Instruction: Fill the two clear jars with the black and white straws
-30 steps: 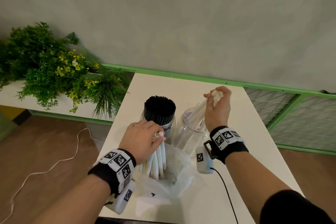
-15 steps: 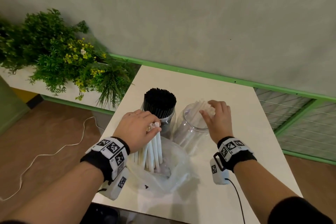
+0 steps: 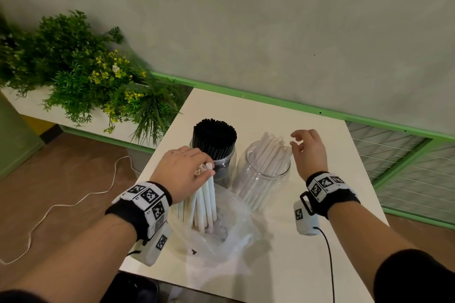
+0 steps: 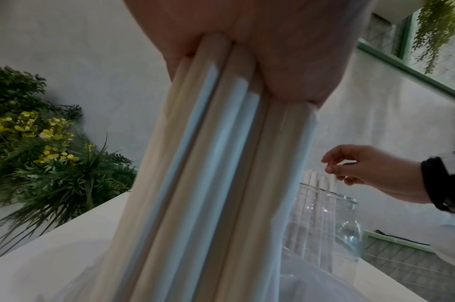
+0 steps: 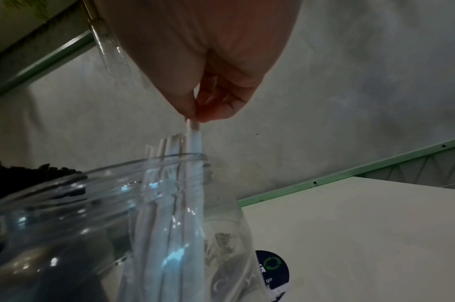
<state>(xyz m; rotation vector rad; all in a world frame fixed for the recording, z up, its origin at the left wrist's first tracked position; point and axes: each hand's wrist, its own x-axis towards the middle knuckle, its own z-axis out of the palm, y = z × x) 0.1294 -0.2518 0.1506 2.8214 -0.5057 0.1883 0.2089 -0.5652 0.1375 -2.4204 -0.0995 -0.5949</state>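
We look down on a white worktop point(image 3: 327, 172) with two clear jars standing side by side near its middle. The left jar point(image 3: 225, 167) is packed full with black straws point(image 3: 214, 134), their ends forming a dense dark dome above the rim, so that half of the task looks finished to us.

The right jar point(image 3: 262, 184) holds a loose group of white straws point(image 3: 270, 155) leaning toward its far right rim, with room to spare. Our right hand point(image 3: 309, 150) hovers just above and to the right of those straw tops. From the right wrist view, thumb and forefinger seem to pinch the tip of one upright straw point(image 5: 194, 139) standing in the jar, probably to settle it among the others; from the head view the fingers look loosely spread, so this grip is light at most.

Our left hand point(image 3: 186, 170) is closed around the top of a bundle of white straws point(image 3: 204, 202), holding them upright with their lower ends inside a crumpled clear plastic bag point(image 3: 229, 233) at the near edge. Keeping the bundle standing likely makes it easy to pull from.

The white straws are smooth, pale and wide.

A leafy plant point(image 3: 81, 76) with yellow flowers sits far left.
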